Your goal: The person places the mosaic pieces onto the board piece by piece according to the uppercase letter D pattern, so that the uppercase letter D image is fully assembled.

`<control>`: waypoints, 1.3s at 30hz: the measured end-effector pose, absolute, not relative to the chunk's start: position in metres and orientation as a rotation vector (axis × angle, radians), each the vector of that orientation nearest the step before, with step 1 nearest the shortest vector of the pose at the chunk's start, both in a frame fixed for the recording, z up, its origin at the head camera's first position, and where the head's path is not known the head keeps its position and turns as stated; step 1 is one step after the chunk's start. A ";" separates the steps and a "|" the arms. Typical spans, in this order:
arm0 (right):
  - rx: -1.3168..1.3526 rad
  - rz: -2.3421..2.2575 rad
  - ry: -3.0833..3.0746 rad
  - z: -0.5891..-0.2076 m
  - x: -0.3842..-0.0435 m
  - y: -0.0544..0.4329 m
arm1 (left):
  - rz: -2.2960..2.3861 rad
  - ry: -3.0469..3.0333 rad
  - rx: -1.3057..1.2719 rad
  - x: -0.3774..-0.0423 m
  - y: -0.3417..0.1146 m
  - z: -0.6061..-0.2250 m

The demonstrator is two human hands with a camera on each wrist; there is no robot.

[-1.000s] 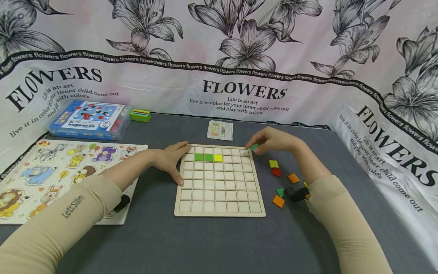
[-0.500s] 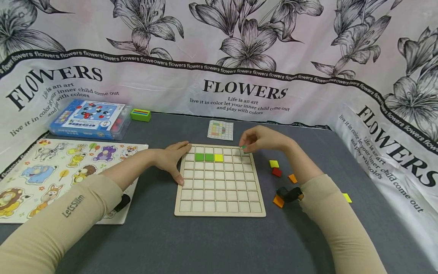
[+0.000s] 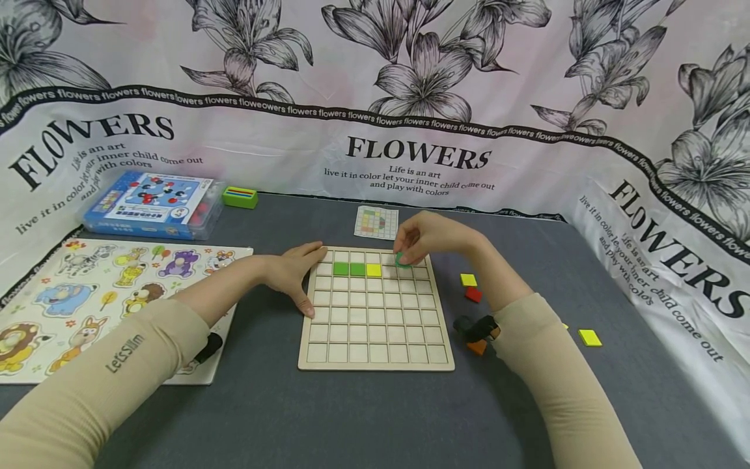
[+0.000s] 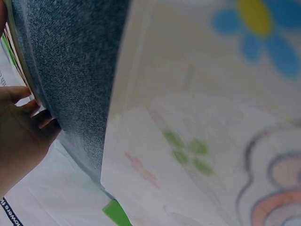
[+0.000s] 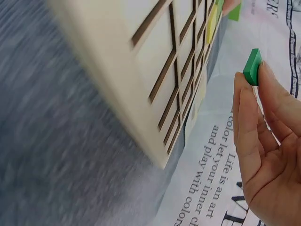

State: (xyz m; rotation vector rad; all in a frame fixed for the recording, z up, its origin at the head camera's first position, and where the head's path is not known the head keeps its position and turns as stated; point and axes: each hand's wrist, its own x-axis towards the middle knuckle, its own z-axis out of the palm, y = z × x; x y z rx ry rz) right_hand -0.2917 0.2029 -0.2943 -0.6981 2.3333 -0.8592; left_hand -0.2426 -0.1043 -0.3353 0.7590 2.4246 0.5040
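Nearest you, your tan sleeves [image 3: 562, 371] reach in from both lower corners over a dark grey tabletop [image 3: 252, 417]. At right, an orange tile [image 3: 477, 348] lies partly hidden behind a black wrist camera [image 3: 483, 327], and a yellow tile [image 3: 590, 337] sits beyond your right sleeve.

In the middle lies a pale wooden board [image 3: 377, 335], flat, divided into seven columns and seven rows. To its left, partly under your left forearm, is a sheet of cartoon animals [image 3: 111, 293]. Just right of the board, a red tile [image 3: 473, 295] and another yellow one lie close together.

Your left hand [image 3: 291, 275] is open, thumb and fingers spread against the board's left edge. In the second row from the far side, two green tiles [image 3: 349, 269] and a yellow square [image 3: 374, 270] fill neighbouring cells.

Your right hand [image 3: 423, 240] pinches a green piece [image 5: 252, 67] between thumb and fingertips, over the board's far right part.

Beyond the board lies a small pattern card [image 3: 376, 223]. Farther left stand a blue box [image 3: 153, 205] and a small green box [image 3: 240, 197]. Behind everything hangs a white cloth [image 3: 281, 150] printed with black flowers.
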 end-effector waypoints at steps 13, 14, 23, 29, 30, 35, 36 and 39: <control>-0.706 -0.781 2.260 -0.304 -0.292 0.179 | 0.509 2.423 0.770 -0.242 -0.105 -0.335; -0.705 -0.767 2.260 -0.306 -0.292 0.178 | 0.508 2.423 0.768 -0.242 -0.105 -0.334; -0.698 -0.644 2.284 -0.311 -0.287 0.173 | 0.501 2.426 0.763 -0.242 -0.105 -0.333; -0.687 -0.617 2.312 -0.316 -0.287 0.172 | 0.501 2.423 0.749 -0.242 -0.104 -0.334; -0.681 -0.616 2.315 -0.317 -0.287 0.171 | 0.502 2.422 0.747 -0.242 -0.104 -0.335; -0.656 -0.611 2.322 -0.316 -0.286 0.170 | 0.502 2.420 0.748 -0.241 -0.103 -0.333; -0.654 -0.610 2.323 -0.315 -0.286 0.170 | 0.502 2.420 0.747 -0.241 -0.103 -0.333; -0.656 -0.602 2.327 -0.315 -0.286 0.169 | 0.500 2.421 0.746 -0.241 -0.104 -0.333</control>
